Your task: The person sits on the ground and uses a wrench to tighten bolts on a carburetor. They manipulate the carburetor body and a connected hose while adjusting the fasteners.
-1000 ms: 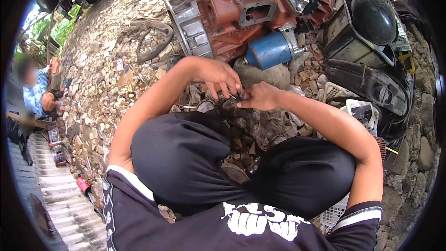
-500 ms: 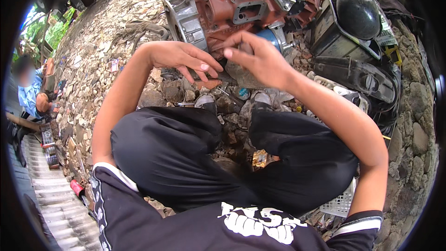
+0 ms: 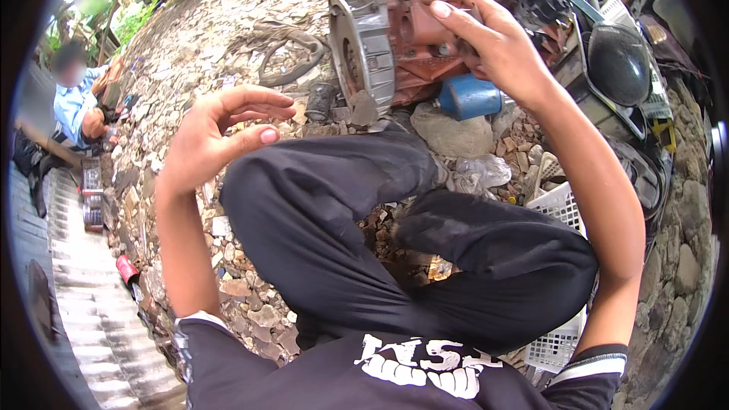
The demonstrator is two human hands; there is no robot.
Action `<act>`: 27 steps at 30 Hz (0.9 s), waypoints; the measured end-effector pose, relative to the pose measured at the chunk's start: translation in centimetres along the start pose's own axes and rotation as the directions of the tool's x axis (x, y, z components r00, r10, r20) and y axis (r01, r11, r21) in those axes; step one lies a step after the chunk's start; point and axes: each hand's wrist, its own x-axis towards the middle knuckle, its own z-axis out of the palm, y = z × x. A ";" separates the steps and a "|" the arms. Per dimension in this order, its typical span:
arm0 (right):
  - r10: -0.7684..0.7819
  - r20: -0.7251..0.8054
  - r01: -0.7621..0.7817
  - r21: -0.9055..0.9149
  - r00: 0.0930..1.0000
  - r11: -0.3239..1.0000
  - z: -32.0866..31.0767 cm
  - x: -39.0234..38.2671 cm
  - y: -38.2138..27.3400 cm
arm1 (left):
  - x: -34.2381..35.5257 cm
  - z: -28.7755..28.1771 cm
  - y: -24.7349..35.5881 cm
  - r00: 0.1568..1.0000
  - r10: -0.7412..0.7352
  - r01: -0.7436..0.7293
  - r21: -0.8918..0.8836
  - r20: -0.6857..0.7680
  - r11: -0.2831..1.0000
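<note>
I sit cross-legged in black trousers on stony ground. My left hand [image 3: 216,133] hovers above my left knee, palm turned inward, fingers curled and apart, holding nothing. My right hand [image 3: 486,38] is raised in front of a rusty red engine block [image 3: 414,42]. Its fingers are bent over and its thumb is tucked toward them; anything pinched inside is hidden. A grey round housing [image 3: 363,45] is bolted to the block's left end. Just below my right wrist lies a blue cylinder [image 3: 471,97].
A white plastic basket [image 3: 558,205] sits by my right knee, with a crumpled clear bag [image 3: 478,171] beside it. Black rubber loops [image 3: 285,68] lie on the stones. A black domed part [image 3: 619,61] is at right. A person in blue [image 3: 76,102] crouches far left.
My hands were together over the stones in front of my knees. They have parted: the left swung out to the left and opened, the right rose to the engine block.
</note>
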 end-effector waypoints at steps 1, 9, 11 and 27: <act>-0.027 -0.007 0.027 0.010 1.000 1.000 0.5 0.1 -0.4 | -1.0 0.9 -0.4 0.995 0.038 -0.041 -0.031 -0.090 0.999; 0.112 0.078 -0.111 -0.013 0.991 0.994 4.5 2.2 1.0 | -1.5 3.9 -5.4 0.827 0.090 -0.179 -0.109 -0.556 0.978; 0.044 0.134 -0.048 0.026 0.990 0.999 5.7 3.5 1.4 | -1.7 3.4 -6.8 0.779 0.013 -0.198 -0.225 -0.626 0.954; 0.022 0.218 0.006 -0.126 0.976 0.992 4.0 6.4 -0.3 | -2.4 10.4 -31.7 0.732 -0.045 0.437 0.418 -0.680 0.796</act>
